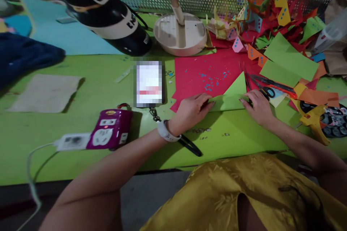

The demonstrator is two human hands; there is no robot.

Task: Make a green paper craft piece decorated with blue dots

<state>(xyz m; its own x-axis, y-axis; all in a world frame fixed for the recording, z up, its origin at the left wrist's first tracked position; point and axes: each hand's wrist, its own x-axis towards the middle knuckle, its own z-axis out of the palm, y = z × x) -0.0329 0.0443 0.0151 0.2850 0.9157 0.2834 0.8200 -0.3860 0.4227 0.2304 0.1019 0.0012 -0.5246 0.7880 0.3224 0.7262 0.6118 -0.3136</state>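
A green sheet of paper (230, 101), folded with one pointed corner sticking up, lies near the front of the table. My left hand (193, 111) pinches its left end between thumb and fingers. At the right end, my right hand (258, 107) grips the paper the same way. Beneath and behind it is a red sheet (195, 66) strewn with small blue dots. Scissors (267, 92) lie just beyond my right hand, beside an orange-handled cutter (284, 88).
A dark bottle (108, 18) and a fan base (180, 36) stand at the back. A blurred phone (149, 83), a purple power box (111, 130) and brown paper (46, 93) lie left. Cut paper pieces (252, 21) pile up back right; a yellow tool (314, 119) lies right.
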